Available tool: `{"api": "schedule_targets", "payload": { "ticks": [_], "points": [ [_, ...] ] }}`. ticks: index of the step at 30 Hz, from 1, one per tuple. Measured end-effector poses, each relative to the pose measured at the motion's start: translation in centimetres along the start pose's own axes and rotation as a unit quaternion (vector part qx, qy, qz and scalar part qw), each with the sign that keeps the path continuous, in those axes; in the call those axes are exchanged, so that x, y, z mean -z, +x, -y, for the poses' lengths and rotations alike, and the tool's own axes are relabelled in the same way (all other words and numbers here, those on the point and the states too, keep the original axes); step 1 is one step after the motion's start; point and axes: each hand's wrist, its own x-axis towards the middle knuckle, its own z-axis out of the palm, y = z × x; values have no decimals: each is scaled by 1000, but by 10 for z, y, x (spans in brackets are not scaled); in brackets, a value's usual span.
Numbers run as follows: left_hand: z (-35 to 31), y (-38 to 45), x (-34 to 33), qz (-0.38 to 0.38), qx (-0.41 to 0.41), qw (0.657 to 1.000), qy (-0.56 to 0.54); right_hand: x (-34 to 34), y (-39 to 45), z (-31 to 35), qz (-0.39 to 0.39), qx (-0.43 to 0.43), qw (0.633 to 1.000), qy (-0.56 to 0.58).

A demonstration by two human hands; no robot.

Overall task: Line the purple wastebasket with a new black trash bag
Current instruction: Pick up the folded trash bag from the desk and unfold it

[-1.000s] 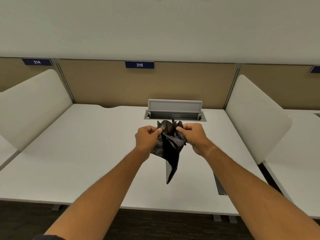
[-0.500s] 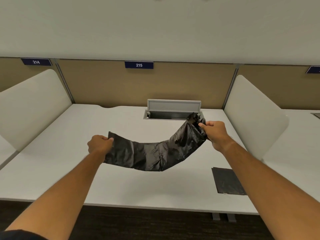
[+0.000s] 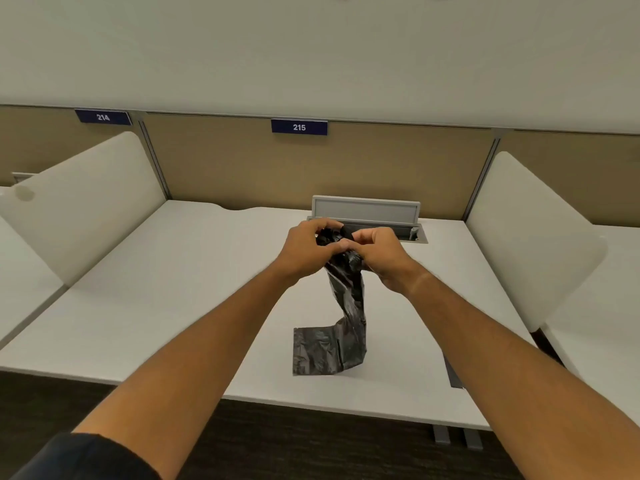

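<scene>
A black trash bag (image 3: pixel 341 323) hangs in a twisted strip over the white desk (image 3: pixel 173 306), its lower end folded flat near the desk's front. My left hand (image 3: pixel 306 249) and my right hand (image 3: pixel 381 254) meet above the desk's middle, both gripping the bag's bunched top end. The purple wastebasket is not in view.
A second folded black bag (image 3: pixel 453 374) lies on the desk at the right, mostly hidden by my right forearm. An open grey cable box (image 3: pixel 367 213) sits at the desk's back. White side dividers (image 3: pixel 526 237) flank the desk. Dark floor lies below the front edge.
My hands, spread apart with the bag stretched between them half a second ago, have come together at the middle. The bag's free end has dropped and hangs down.
</scene>
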Motion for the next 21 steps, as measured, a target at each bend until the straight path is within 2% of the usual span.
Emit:
{"api": "schedule_targets", "payload": {
  "ticks": [5,10,12,14,17,19,21],
  "points": [
    [10,-10,35,-62,15,998,27,-10,1,10,-46,-11,999,18],
    [29,-30,99,-158,73,971,162,-36,-2,28,-58,-7,997,59],
    [33,-45,125,-139,102,952,254,-57,-5,37,-42,1,997,62],
    [33,-62,143,-100,86,943,307,-84,-10,43,-2,6,998,61],
    [27,-88,152,-66,37,975,208,-128,-22,48,56,16,997,54],
    [23,-104,155,-36,72,995,57,-153,-32,48,84,23,995,40],
    [26,-122,160,-18,120,992,-40,-172,-42,47,109,24,993,28]
  ]
}}
